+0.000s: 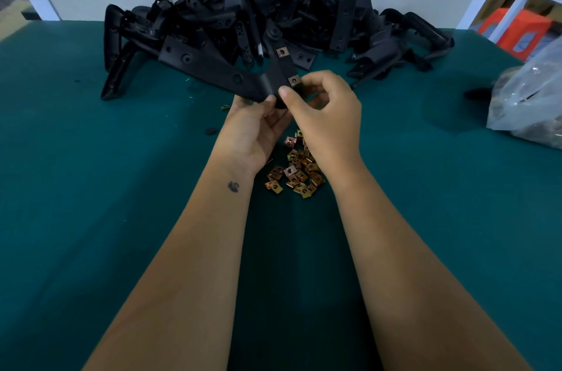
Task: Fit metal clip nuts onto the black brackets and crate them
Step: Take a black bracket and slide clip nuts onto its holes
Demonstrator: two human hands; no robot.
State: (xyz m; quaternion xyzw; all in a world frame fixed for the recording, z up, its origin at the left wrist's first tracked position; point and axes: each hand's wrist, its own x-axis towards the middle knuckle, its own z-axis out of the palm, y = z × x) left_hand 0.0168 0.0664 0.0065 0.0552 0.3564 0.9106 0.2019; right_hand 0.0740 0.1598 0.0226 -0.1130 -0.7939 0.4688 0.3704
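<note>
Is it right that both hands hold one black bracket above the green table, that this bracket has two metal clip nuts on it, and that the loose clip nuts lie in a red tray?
Not fully. The head view shows the loose clip nuts lying straight on the green table, not in a red tray. The rest holds: the left hand and the right hand hold one black bracket carrying two clip nuts.

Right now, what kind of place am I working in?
Probably a small factory assembly bench: a green-covered table heaped with black brackets, loose clip nuts by the hands, and a plastic bag, apparently holding more parts.
</note>
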